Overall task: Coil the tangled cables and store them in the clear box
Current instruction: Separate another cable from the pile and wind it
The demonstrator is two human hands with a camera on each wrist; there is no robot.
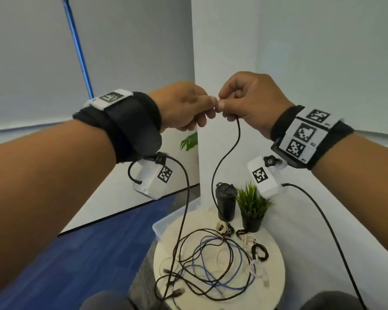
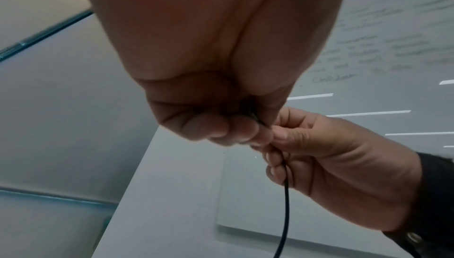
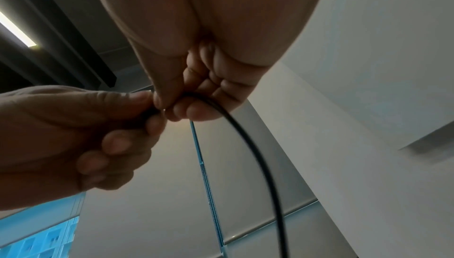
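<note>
Both hands are raised high above the round table (image 1: pixel 276 260) and meet fingertip to fingertip. My left hand (image 1: pixel 207 108) pinches the end of a black cable (image 1: pixel 238 133). My right hand (image 1: pixel 227 109) pinches the same cable just beside it. In the left wrist view, the left hand (image 2: pixel 236 126) and right hand (image 2: pixel 319 145) both hold that cable (image 2: pixel 286 204). From the right hand (image 3: pixel 191 107) the cable (image 3: pixel 260 165) hangs down to a tangle of black, blue and white cables (image 1: pixel 211 265) on the table. The clear box (image 1: pixel 164 222) sits at the table's far left edge.
A black cup (image 1: pixel 226 202) and a small potted plant (image 1: pixel 253 204) stand at the back of the table. Several small coiled cables (image 1: pixel 259 251) lie near them. Black leads from the wrist cameras (image 1: pixel 185 198) hang down on both sides. Blue carpet (image 1: pixel 87 253) lies to the left.
</note>
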